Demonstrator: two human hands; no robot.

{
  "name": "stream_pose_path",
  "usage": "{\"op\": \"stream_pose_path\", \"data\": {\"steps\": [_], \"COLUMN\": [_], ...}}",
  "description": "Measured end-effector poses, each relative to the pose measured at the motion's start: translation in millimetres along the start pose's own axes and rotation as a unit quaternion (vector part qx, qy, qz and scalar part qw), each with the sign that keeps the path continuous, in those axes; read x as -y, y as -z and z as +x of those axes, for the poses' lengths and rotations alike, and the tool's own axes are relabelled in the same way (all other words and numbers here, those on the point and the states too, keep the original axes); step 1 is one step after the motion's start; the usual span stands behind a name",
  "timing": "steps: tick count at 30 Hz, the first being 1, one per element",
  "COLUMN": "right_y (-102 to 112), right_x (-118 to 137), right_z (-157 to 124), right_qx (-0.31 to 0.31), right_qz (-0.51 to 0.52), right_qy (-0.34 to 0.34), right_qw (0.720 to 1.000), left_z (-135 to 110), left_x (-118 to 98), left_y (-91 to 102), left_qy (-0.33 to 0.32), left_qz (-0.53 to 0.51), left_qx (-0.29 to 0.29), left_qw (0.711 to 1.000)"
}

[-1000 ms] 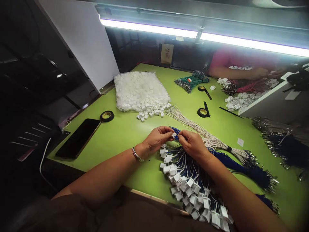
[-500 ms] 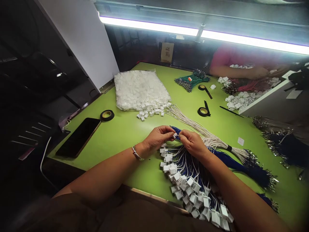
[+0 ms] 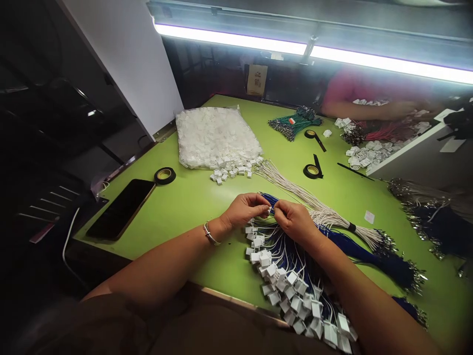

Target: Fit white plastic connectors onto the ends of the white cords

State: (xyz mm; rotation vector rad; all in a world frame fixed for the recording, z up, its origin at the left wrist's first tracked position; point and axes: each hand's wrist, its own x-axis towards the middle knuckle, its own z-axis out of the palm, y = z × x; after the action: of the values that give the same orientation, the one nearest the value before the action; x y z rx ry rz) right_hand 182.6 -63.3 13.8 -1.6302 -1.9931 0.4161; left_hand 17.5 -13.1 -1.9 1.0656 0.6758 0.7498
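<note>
Between the fingertips of my left hand (image 3: 246, 208) is a small white connector housing (image 3: 269, 210), mostly covered by the fingers. My right hand (image 3: 294, 219) is closed in a pinch right beside it, on what looks like a wire end; the fingers hide most of it. Below both hands fans out a bundle of blue and white wires with white connectors (image 3: 291, 291) on their ends, hanging over the table's front edge. A bundle of white wires (image 3: 295, 187) lies just beyond my right hand, and blue wires (image 3: 351, 246) run under that forearm.
A clear bag of white housings (image 3: 218, 133) lies at the back, with loose housings (image 3: 231, 172) before it. A phone (image 3: 121, 209) and tape roll (image 3: 164, 176) are at left. Green wires (image 3: 293, 123) and black tape (image 3: 313, 170) lie further back. A co-worker's arm (image 3: 354, 106) is across.
The hands' fingertips have come slightly closer together, and the white housing is more covered by my left fingers. The rest of the table looks the same.
</note>
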Motion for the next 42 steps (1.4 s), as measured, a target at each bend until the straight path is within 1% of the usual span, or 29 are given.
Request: {"op": "stream_pose_path", "data": {"steps": [2, 6, 9, 13, 20, 22, 23, 25, 26, 27, 29, 30, 31, 32, 33, 34, 35, 36, 38, 40, 41, 42], "right_y": [-2, -3, 1, 2, -13, -7, -1, 16, 25, 34, 44, 44, 41, 34, 25, 15, 4, -6, -21, -29, -31, -32], "right_x": [1, 1, 0, -1, 1, 0, -1, -6, -9, -11, -13, -11, -8, -4, 0, 4, 8, 10, 10, 5, 1, -2], "right_z": [0, 0, 1, 1, 1, 2, 2, 2, 4, 5, 11, 14, 18, 21, 24, 26, 28, 29, 30, 29, 29, 29], "right_qx": [-0.003, -0.028, -0.033, -0.034, -0.033, -0.011, 0.015, 0.086, 0.121, 0.136, 0.101, 0.088, 0.087, 0.101, 0.129, 0.151, 0.159, 0.155, 0.123, 0.095, 0.087, 0.080], "right_qz": [-0.010, 0.080, 0.094, 0.065, 0.037, 0.044, 0.052, 0.074, 0.087, 0.093, 0.066, 0.044, 0.023, 0.006, -0.003, -0.010, -0.020, -0.039, -0.084, -0.118, -0.126, -0.131], "right_qy": [0.000, -0.060, -0.086, -0.083, -0.079, -0.078, -0.078, -0.074, -0.069, -0.061, -0.041, -0.024, -0.004, 0.019, 0.043, 0.062, 0.076, 0.081, 0.076, 0.069, 0.070, 0.074], "right_qw": [1.000, 0.995, 0.991, 0.994, 0.996, 0.996, 0.995, 0.991, 0.986, 0.984, 0.992, 0.995, 0.996, 0.995, 0.991, 0.987, 0.984, 0.984, 0.986, 0.986, 0.986, 0.985], "left_z": [0, 0, -1, -2, 2, 2, 1, -4, -8, -12, -23, -29, -35, -39, -43, -47, -49, -51, -53, -53, -51, -49], "left_x": [2, 7, 8, 7, 9, 8, 8, 5, 4, 3, 0, 0, 0, 0, 1, 2, 2, 3, 1, -4, -9, -15], "left_y": [-1.3, -1.0, 0.1, -0.6, -4.1, -4.9, -5.5, -8.3, -10.5, -13.3, -19.7, -22.9, -25.9, -28.4, -30.4, -32.1, -33.6, -35.1, -37.8, -37.9, -35.3, -29.9], "left_qy": [0.007, 0.022, 0.027, 0.027, 0.032, 0.033, 0.030, 0.005, -0.017, -0.044, -0.103, -0.129, -0.153, -0.174, -0.192, -0.206, -0.215, -0.222, -0.230, -0.246, -0.257, -0.268], "left_qz": [0.019, -0.003, -0.013, -0.010, 0.019, 0.024, 0.030, 0.073, 0.111, 0.153, 0.224, 0.246, 0.258, 0.265, 0.270, 0.274, 0.275, 0.275, 0.280, 0.312, 0.342, 0.377], "left_qx": [-0.004, -0.026, -0.030, -0.027, -0.038, -0.036, -0.031, -0.008, 0.014, 0.051, 0.161, 0.218, 0.262, 0.288, 0.295, 0.290, 0.283, 0.276, 0.269, 0.262, 0.250, 0.220], "left_qw": [1.000, 0.999, 0.999, 0.999, 0.999, 0.999, 0.999, 0.997, 0.994, 0.986, 0.956, 0.936, 0.917, 0.904, 0.896, 0.893, 0.893, 0.894, 0.892, 0.879, 0.869, 0.859]}}
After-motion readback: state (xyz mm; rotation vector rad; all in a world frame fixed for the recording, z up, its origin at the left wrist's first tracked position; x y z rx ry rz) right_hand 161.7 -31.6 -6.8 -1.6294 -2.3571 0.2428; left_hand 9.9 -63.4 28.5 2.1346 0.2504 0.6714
